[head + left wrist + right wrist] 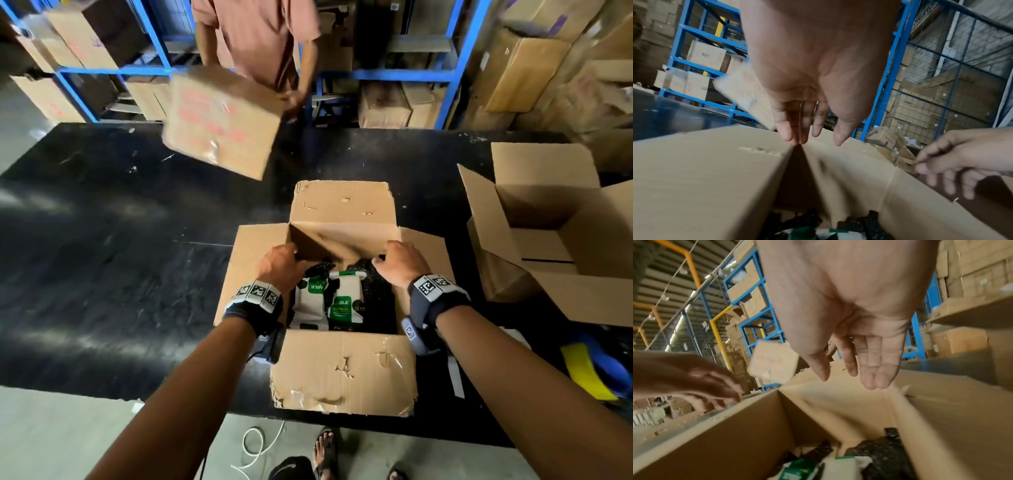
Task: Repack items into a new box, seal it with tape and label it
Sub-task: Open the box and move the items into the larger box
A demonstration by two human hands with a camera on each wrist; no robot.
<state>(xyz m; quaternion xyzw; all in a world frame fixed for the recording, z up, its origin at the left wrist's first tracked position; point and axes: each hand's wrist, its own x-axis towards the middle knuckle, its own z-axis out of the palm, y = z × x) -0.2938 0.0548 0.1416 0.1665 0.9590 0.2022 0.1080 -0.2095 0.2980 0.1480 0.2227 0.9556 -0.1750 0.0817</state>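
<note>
A worn cardboard box (342, 370) stands open on the black table, all flaps folded outward. Inside lie white-and-green packets (344, 301) and black wrapped packets (380, 284). My left hand (281, 263) hovers over the box's far-left inner corner, its fingers (807, 126) straight, pointing down and holding nothing. Over the far-right rim my right hand (399, 262) is spread, its fingers (869, 369) straight and empty. The right wrist view shows the box's inner wall (838, 402) with the packets (803, 470) below.
An empty open box (548, 219) sits to the right on the table (102, 240). Across it a person (260, 37) holds a closed carton (222, 123) above the surface. Blue racks (455, 68) of cartons stand behind. A yellow-and-blue object (592, 370) lies at the right edge.
</note>
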